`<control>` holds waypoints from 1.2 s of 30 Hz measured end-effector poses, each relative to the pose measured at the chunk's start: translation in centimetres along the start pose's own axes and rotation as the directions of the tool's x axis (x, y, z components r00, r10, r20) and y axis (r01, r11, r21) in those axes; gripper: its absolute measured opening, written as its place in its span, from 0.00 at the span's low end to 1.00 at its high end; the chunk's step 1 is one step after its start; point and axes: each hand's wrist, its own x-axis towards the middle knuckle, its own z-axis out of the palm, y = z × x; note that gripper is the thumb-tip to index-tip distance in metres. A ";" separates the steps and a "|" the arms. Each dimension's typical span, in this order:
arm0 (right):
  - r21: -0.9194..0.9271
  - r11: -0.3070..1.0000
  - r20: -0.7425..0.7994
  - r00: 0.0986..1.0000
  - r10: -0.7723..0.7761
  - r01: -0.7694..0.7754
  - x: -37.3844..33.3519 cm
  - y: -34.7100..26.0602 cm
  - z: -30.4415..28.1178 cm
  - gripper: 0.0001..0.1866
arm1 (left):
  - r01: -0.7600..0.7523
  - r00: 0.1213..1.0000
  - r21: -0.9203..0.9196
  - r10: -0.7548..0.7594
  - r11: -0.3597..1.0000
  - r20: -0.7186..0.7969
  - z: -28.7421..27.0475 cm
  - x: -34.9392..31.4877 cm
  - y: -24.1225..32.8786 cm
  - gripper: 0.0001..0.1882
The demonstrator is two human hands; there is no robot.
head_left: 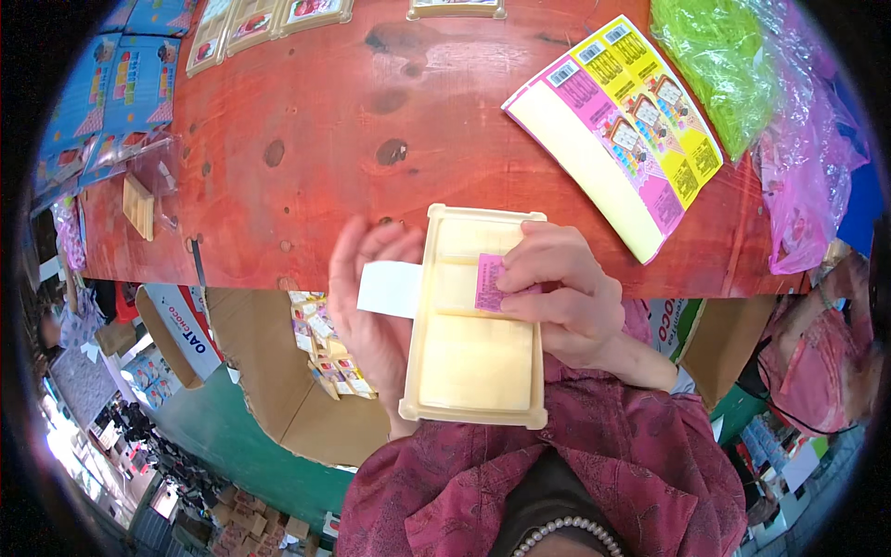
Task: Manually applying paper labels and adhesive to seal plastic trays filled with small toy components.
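Close in front of me is a cream plastic case (475, 362), rectangular with knobbed corners and shallow recessed panels. My left hand (371, 320) supports it along the left edge, its fingers slightly blurred and partly hidden behind the case. A blank white paper slip (387, 290) sticks out between that hand and the case. A small printed pink sticker (489, 282) lies against the middle panel, pinched by my right hand (566, 302), whose fingers rest on the case's right side.
A yellow and pink printed label sheet (640, 121) lies on the red table (316, 186). Green and pink plastic bags (715, 65) are at the right, blue packages (116, 93) at the left. More cream cases (251, 23) line the far edge. Below the table, a cardboard box (288, 390) holds several small items.
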 end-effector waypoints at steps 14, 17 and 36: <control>-0.365 0.876 0.304 0.930 -0.209 0.316 -1.1 -0.3 -0.1 0.11 | 0.542 0.823 0.144 -0.557 0.828 0.106 -1.2 0.0 1.8 0.16; -0.353 0.913 0.225 0.966 -0.127 0.202 -0.5 -0.8 -1.4 0.11 | 0.474 0.863 0.206 -0.498 0.856 0.083 -1.0 -0.2 1.9 0.16; -0.437 0.874 0.005 0.971 0.240 -0.214 1.0 0.0 -0.6 0.11 | 0.236 0.951 0.486 -0.302 0.841 0.061 0.2 -1.2 1.1 0.14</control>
